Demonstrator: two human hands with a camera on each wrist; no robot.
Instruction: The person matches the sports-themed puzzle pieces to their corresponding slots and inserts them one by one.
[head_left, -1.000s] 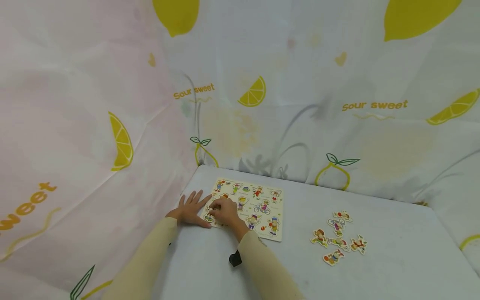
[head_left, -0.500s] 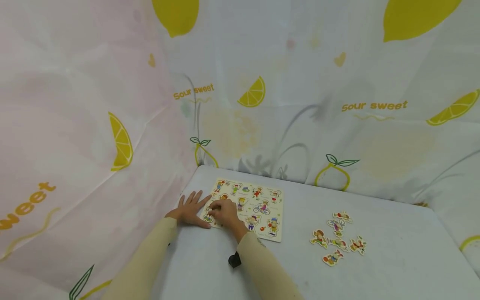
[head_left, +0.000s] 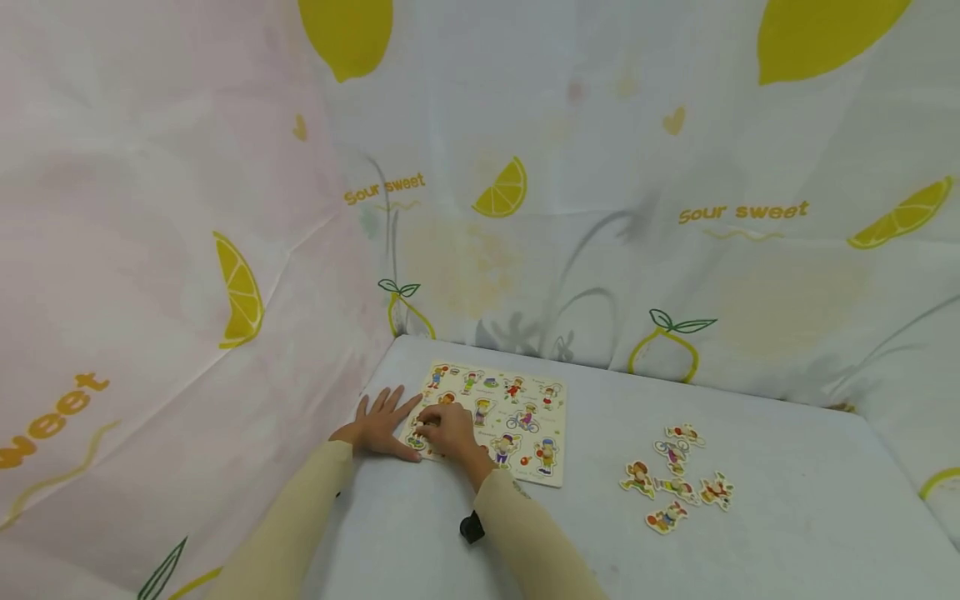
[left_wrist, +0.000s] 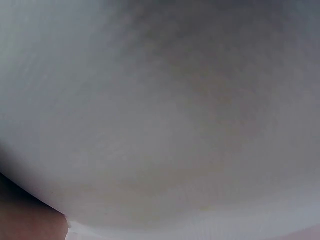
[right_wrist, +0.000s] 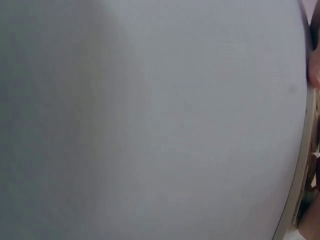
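Observation:
In the head view, a cream wooden puzzle board (head_left: pixel 492 425) printed with sporty cartoon figures lies on the white table. My left hand (head_left: pixel 377 425) rests with spread fingers at its left edge, thumb near the lower left corner. Over the board's lower left part, my right hand (head_left: pixel 450 429) has curled fingers and pinches a small puzzle piece (head_left: pixel 420 430), mostly covered by the fingertips. The right wrist view catches only the board's edge (right_wrist: pixel 295 192) and bits of fingers at the far right. Mainly blurred white cloth fills the left wrist view.
Several loose puzzle pieces (head_left: pixel 676 487) lie grouped on the table to the right of the board. A black wrist device (head_left: pixel 472 527) shows beneath the right sleeve. Lemon-printed cloth walls (head_left: pixel 480 275) rise behind the table and on its left.
The head view has shifted slightly. Both hands stay nearly in place, the right fingers moving only a little over the same spot of the board.

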